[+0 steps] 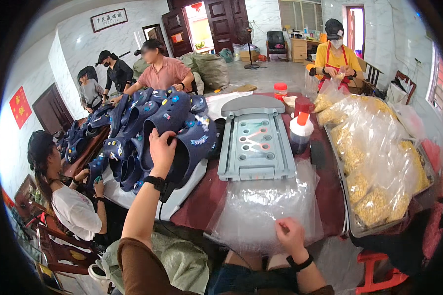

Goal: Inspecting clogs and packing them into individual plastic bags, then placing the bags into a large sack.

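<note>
My left hand [161, 151] grips the heel side of a navy blue clog [171, 114] at the near edge of a large heap of clogs. Small colourful charms dot the shoes, and another clog [198, 140] lies right beside my fingers. My right hand [291, 237] is closed, its fingers curled low over a stack of clear plastic bags [266, 201]; whether it pinches a bag I cannot make out. Beyond the bags lies a grey plastic fixture [256, 164] with round holes, and a pink-and-white scissor-like shape [253, 140] shows on its face.
A tray [348, 216] of bagged yellow pieces [374, 206] stands on the right. By the fixture are a dark-filled bottle [300, 132] and a red-lidded jar [280, 90]. Several people work around the table; one [81, 206] sits close on my left. A red stool [379, 270] is at lower right.
</note>
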The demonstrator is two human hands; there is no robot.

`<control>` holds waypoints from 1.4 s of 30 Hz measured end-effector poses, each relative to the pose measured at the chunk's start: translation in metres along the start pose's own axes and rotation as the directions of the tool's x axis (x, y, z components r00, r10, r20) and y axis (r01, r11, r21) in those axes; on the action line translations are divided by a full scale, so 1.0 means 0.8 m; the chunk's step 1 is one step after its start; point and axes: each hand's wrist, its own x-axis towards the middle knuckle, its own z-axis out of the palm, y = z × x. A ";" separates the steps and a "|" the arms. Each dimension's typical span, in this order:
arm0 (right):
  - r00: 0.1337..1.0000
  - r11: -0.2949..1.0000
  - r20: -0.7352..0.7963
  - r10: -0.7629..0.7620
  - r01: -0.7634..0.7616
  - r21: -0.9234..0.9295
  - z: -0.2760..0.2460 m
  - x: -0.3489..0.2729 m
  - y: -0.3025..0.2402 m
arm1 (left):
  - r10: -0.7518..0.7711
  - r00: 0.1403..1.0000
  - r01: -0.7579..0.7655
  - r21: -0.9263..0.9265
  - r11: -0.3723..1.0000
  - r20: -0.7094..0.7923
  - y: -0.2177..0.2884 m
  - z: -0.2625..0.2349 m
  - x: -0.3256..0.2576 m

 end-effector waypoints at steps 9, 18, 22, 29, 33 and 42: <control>0.976 0.996 0.214 -0.040 0.020 0.092 -0.034 -0.005 -0.059 | -0.099 0.954 0.249 -0.566 0.786 0.282 0.160 -0.082 -0.115; 0.973 0.873 0.227 -0.039 -0.077 0.481 -0.050 -0.027 -0.080 | -0.158 0.910 0.386 -0.648 0.656 0.383 0.284 -0.096 -0.235; 0.984 0.817 0.124 0.125 -0.174 0.550 -0.032 -0.022 -0.001 | 0.075 0.804 0.438 -0.673 0.596 0.590 0.297 -0.103 -0.269; 0.990 0.983 0.012 0.138 -0.138 0.117 -0.050 -0.028 0.014 | 0.364 0.777 -0.080 -0.493 0.867 0.514 0.260 -0.139 -0.307; 0.959 0.960 0.057 0.277 -0.273 -0.068 -0.059 -0.030 -0.012 | 0.388 0.702 -0.053 -0.499 0.865 0.598 0.251 -0.146 -0.343; 0.988 0.936 -0.152 -0.018 -0.037 -0.350 -0.068 -0.042 -0.053 | 0.300 0.720 0.078 -0.503 0.861 0.625 0.272 -0.159 -0.354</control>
